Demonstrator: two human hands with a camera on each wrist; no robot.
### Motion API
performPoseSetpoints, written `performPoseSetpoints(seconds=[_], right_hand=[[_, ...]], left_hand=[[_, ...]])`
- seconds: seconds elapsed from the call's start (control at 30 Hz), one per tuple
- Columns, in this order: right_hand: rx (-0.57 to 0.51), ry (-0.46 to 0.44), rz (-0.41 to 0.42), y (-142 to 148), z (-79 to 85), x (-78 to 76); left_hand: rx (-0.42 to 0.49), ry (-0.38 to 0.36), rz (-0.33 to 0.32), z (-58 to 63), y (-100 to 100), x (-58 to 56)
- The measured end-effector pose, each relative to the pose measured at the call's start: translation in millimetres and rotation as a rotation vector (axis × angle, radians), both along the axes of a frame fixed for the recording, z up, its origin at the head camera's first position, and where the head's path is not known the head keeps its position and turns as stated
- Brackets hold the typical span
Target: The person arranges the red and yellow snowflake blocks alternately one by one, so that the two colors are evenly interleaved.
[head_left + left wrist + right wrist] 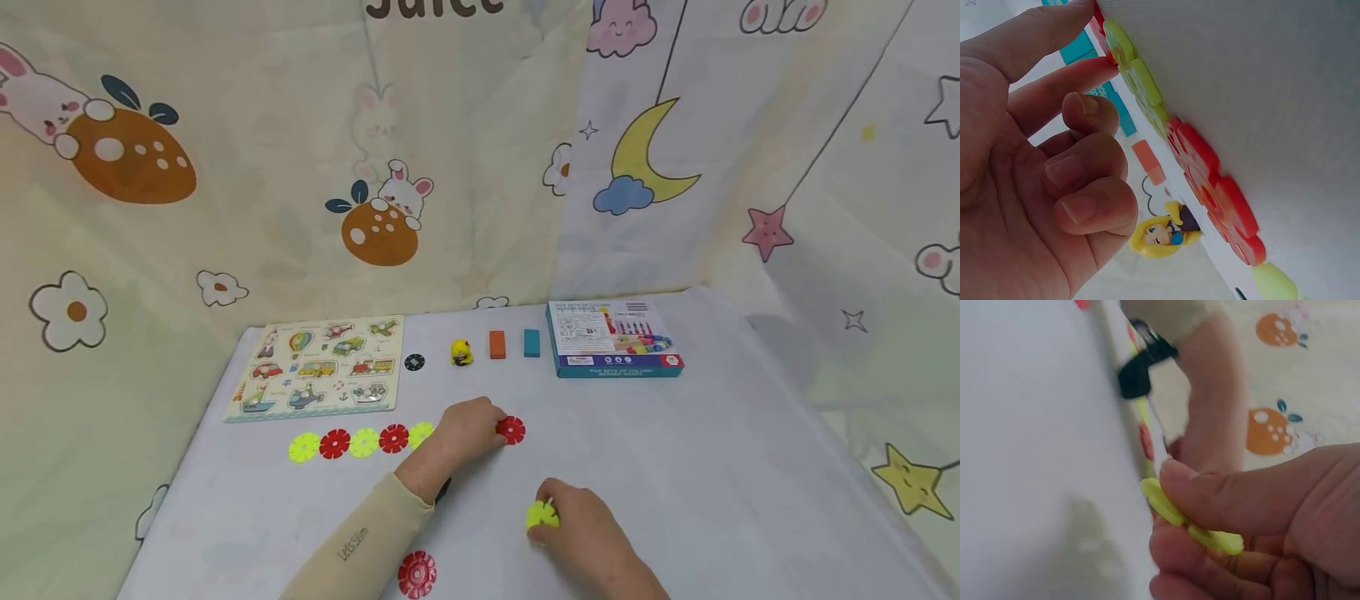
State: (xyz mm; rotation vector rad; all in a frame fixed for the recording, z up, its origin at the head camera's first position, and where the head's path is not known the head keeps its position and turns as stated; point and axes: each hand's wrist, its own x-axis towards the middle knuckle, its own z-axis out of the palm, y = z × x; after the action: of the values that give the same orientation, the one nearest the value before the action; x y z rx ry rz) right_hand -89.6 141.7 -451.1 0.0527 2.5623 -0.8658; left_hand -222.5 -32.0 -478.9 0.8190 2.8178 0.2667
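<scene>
A row of yellow and red flower-shaped plastic discs runs across the white tabletop, starting with a yellow disc (303, 447) at left. My left hand (467, 431) reaches over the row and covers part of it. Its thumb and index finger pinch the red disc (513, 430) at the row's right end; the other fingers curl loosely in the left wrist view. Nearer me, my right hand (588, 529) holds a yellow disc (1166, 503) between thumb and fingers, off the table. Another red disc (417, 574) lies by the left sleeve, near the bottom of the head view.
Along the back stand a wooden picture puzzle board (318, 367), a black disc (415, 362), a small yellow-haired figure (461, 352), an orange block (497, 345), a teal block (532, 343) and a flat toy box (618, 337). A printed curtain (480, 125) hangs behind.
</scene>
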Motion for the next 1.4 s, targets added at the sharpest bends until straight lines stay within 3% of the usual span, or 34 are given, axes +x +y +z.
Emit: performPoseSetpoints(seconds=[0.13,0.23,0.37,0.47,0.6,0.8,1.17,1.4], right_hand=[[-0.04,0.092,-0.076,10,7.3,-31.7],[-0.058,0.151,-0.108,17,1.7,-58.3],[-0.066,0.154,-0.155,23,-10.7,-88.1],[-0.07,0.127,-0.172,26,-18.2,-98.9],[-0.031,0.124,-0.152,28,-22.2,-102.4],[0.059,0.193,-0.116,30,-25.0,-103.3],[0.082,0.29,-0.098,28,-34.2,-104.3],[0.018,0.267,-0.114,27,-34.0,-102.9]], left_hand=[[0.0,0.004,0.0,-1.2,0,-1.3],[0.005,0.002,0.006,-1.8,1,-2.4],[0.015,-0.006,0.017,-2.3,3,-2.4],[0.024,-0.016,0.014,-4.5,6,-1.5],[0.024,-0.01,0.002,-6.5,8,0.4],[0.031,0.006,0.002,-3.7,9,2.0],[0.023,0.012,-0.01,1.9,8,-0.9],[-0.05,-0.012,-0.002,6.6,14,-3.2]])
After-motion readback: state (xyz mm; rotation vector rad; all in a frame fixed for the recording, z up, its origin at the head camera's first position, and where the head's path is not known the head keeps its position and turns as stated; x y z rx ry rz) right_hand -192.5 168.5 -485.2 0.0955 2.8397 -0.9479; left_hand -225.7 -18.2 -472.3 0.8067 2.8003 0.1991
